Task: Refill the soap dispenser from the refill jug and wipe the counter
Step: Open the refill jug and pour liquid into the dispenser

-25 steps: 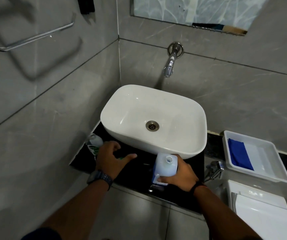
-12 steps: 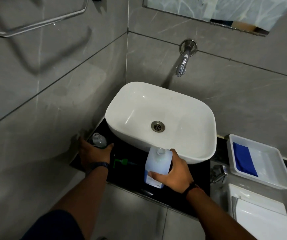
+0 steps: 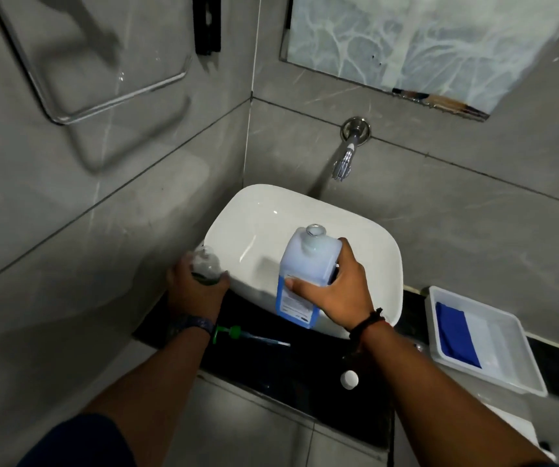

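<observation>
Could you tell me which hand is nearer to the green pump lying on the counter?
Left. The left hand holds the dispenser bottle just above the green pump; the right hand grips the refill jug farther right.

Grey tiled walls (image 3: 473, 230), chrome towel rail (image 3: 116, 99), mirror (image 3: 423, 42), dim light

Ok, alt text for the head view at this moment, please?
Right hand holds an uncapped pale-blue refill jug over the white basin; left hand grips a clear dispenser bottle. Its green pump and a white cap lie on the black counter.
</observation>
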Motion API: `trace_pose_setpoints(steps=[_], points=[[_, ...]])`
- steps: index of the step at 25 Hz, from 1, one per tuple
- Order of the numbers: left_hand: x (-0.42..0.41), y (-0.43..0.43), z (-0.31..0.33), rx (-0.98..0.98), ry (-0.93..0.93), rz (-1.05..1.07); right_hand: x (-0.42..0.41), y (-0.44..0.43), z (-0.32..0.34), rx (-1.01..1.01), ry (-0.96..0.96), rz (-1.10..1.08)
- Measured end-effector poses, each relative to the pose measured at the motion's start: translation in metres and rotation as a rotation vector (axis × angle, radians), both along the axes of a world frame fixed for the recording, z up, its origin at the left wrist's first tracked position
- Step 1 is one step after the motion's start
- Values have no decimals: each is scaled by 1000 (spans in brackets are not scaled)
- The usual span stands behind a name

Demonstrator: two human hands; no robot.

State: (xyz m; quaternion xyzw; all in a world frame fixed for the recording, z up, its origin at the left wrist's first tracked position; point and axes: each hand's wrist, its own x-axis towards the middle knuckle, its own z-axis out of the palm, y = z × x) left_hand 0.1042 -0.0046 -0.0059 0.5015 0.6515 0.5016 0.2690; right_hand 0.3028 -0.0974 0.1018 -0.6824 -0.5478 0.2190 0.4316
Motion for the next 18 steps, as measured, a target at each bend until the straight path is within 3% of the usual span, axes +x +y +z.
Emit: trace_pose_setpoints(steps=[3,8,18], points=[[39,-15,60,151,94,-102,12,-3,43,-23,-152,6],[98,-50,126,195,-14,-298,49,-16,112,-70,-343,9],[143,-74,173,241,95,-330,86,-51,190,-298,-593,75]])
